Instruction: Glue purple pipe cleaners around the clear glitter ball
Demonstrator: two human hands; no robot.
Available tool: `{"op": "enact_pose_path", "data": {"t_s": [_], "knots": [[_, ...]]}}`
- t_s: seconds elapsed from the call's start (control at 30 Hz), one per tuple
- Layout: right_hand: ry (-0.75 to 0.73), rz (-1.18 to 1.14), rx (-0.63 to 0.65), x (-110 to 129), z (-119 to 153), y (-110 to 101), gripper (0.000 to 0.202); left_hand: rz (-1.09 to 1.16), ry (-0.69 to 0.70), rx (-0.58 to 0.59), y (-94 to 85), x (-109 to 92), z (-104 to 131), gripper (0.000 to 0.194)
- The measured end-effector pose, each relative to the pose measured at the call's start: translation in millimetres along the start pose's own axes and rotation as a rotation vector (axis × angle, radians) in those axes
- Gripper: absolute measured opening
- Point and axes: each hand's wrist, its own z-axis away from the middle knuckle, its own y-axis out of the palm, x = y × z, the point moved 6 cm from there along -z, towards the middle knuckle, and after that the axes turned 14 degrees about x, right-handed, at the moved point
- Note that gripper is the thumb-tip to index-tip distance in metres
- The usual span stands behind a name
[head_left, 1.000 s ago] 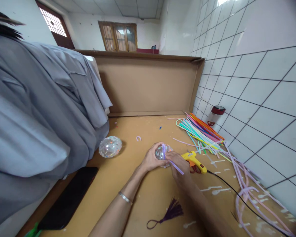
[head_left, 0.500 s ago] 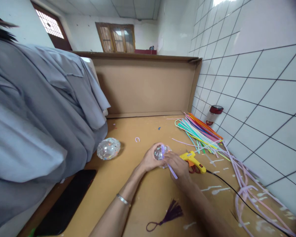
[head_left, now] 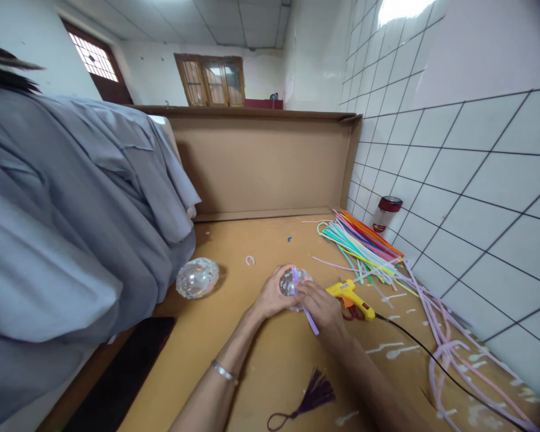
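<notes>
My left hand (head_left: 270, 294) is closed around a clear, round plastic ball (head_left: 287, 283) with small coloured flecks. Against its front, my right hand (head_left: 319, 303) pinches a purple pipe cleaner (head_left: 311, 323), whose loose end sticks out below the fingers. Part of the strip runs up over the ball. To the left, a second clear ball (head_left: 198, 278) rests on the table. Just right of my right hand lies a yellow glue gun (head_left: 351, 298). Nearer to me is a dark purple tassel (head_left: 312, 396) with a cord loop.
Many coloured pipe cleaners (head_left: 364, 243) lie at the right, by a red-lidded jar (head_left: 387, 214). The glue gun's black cord (head_left: 414, 341) crosses purple strands. Cardboard (head_left: 265, 165) stands behind. Grey cloth (head_left: 94, 210) and a black flat object (head_left: 126, 372) are at the left.
The whole view has tilted slightly upward, so things sit a little lower. Both hands keep their hold on the ball and the pipe cleaner, with hardly any movement.
</notes>
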Motion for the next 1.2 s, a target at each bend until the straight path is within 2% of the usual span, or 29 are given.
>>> {"op": "enact_pose_path", "data": {"t_s": [0.1,0.23,0.33,0.5,0.67,0.83,1.2], "knots": [[-0.004,0.006,0.03,-0.8,0.3,2.8,0.024,-0.085,0.029,-0.034,-2.3,-2.1,-0.6,0.072],[0.022,-0.022,-0.01,-3.4,1.1,3.4,0.028,-0.145,0.042,-0.065,-2.9,-1.7,-1.2,0.071],[0.025,-0.022,0.032,-3.1,-1.7,3.1,0.028,-0.149,0.053,-0.081,-1.9,-2.1,0.4,0.074],[0.026,-0.044,0.02,-3.0,-3.6,-2.2,0.029,-0.094,0.07,-0.118,-0.7,-3.9,5.6,0.081],[0.081,-0.101,0.031,-7.6,0.1,2.4,0.028,-0.13,0.091,-0.072,1.5,-6.2,6.2,0.073],[0.067,-0.067,0.014,-9.3,2.0,6.1,0.029,-0.154,0.111,-0.046,1.3,-5.2,4.8,0.071],[0.058,-0.045,-0.003,-5.1,-1.7,-0.2,0.03,-0.15,0.14,0.015,0.9,-8.1,3.7,0.065]]}}
